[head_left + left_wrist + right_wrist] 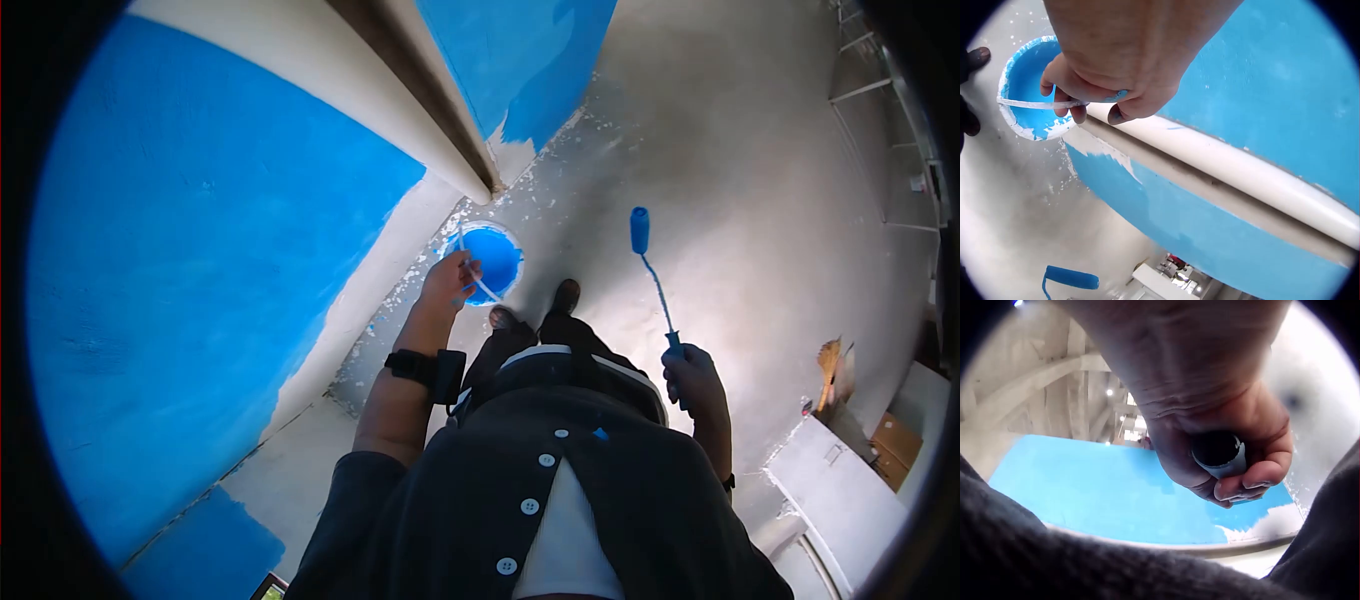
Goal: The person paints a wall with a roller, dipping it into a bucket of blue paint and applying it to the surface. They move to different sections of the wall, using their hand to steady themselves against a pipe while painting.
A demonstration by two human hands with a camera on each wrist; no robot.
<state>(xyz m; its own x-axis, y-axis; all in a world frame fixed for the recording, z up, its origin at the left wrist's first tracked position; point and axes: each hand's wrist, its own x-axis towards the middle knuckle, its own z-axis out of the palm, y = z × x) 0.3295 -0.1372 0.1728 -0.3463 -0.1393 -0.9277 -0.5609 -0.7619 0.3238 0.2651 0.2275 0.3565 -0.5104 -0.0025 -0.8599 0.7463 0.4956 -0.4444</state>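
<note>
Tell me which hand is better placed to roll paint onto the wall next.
Probably the right hand: it grips the paint roller. The left hand, though nearer the blue-painted wall, holds the bail handle of the paint bucket, so looks occupied.

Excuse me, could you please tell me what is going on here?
A person's left hand grips the thin white handle of a round white bucket with blue paint inside. The right hand holds a blue cylindrical paint roller out to the side, away from the bucket. The broad wall beside the bucket is mostly blue, with an uneven whitish strip along its bottom edge.
</note>
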